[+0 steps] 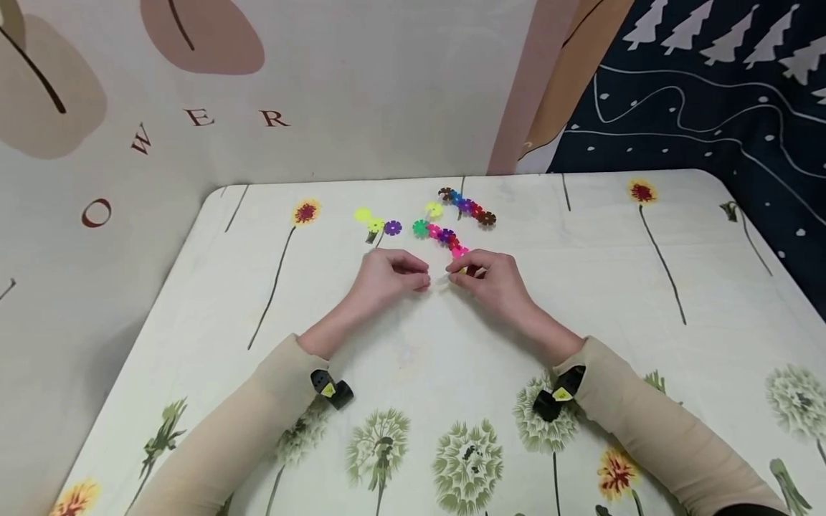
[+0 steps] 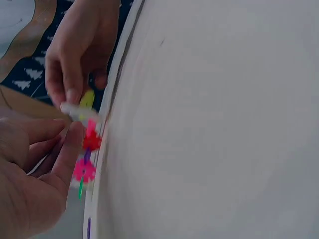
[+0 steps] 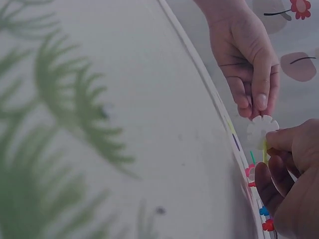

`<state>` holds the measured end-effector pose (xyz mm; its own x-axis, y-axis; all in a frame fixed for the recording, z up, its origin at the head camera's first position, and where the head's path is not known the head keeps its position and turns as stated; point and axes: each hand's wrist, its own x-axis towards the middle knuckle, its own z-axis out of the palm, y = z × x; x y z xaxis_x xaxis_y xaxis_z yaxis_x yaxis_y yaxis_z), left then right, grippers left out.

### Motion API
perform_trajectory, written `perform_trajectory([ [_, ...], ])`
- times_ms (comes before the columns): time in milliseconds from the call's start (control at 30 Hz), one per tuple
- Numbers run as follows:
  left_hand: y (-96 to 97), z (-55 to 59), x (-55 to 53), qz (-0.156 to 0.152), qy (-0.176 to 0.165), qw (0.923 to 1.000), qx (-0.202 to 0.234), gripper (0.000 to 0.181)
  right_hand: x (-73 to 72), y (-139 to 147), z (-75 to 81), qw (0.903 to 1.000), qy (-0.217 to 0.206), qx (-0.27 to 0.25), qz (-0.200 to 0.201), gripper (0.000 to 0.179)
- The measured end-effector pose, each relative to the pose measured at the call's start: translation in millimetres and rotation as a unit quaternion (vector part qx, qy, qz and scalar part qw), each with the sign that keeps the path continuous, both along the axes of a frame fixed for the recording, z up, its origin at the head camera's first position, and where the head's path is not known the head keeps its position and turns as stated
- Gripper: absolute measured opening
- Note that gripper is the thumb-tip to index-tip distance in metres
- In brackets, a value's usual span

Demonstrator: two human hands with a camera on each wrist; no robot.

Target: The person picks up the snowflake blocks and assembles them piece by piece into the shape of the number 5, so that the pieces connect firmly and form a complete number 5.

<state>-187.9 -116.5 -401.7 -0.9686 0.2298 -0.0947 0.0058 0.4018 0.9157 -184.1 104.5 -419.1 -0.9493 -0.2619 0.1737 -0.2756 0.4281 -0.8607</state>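
Both hands meet over the table at a white flower-shaped linking disc [image 3: 260, 130]. My right hand [image 1: 493, 283] pinches this disc together with a yellow disc [image 3: 264, 152], which stands edge-on against it. From the opposite side, my left hand [image 1: 391, 278] holds its thumb and fingertips together at the white disc's rim. A chain of linked discs [image 1: 445, 235], green, pink, purple and red, runs up to the fingers of the right hand. In the left wrist view the white disc is edge-on, with a pink disc [image 2: 90, 127] close below it.
Behind the hands lies a second chain [image 1: 467, 206] in brown, blue, purple and red. Loose yellow discs [image 1: 363, 214] and a purple disc [image 1: 392, 228] lie to the left of the chains. The flower-printed tablecloth [image 1: 581, 244] reaches a curtain [image 1: 387, 86] at the back.
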Motion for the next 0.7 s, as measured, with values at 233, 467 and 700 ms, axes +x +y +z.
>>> perform_trajectory([
  [233, -40.4, 2.0, -35.5, 0.076, 0.034, 0.9961, -0.028, 0.030, 0.3, 6, 2.5, 0.9997, -0.024, -0.002, 0.000, 0.009],
  [467, -77.7, -4.6, -71.1, 0.150, 0.027, 0.9856, -0.073, 0.034, 1.7, 7, 2.1, 0.9993, -0.036, 0.005, 0.013, 0.010],
  [700, -87.7, -11.2, -95.7, 0.138, 0.003, 0.9835, -0.117, 0.053, -0.8, 10, 3.6, 0.9990, -0.043, 0.003, 0.012, 0.009],
])
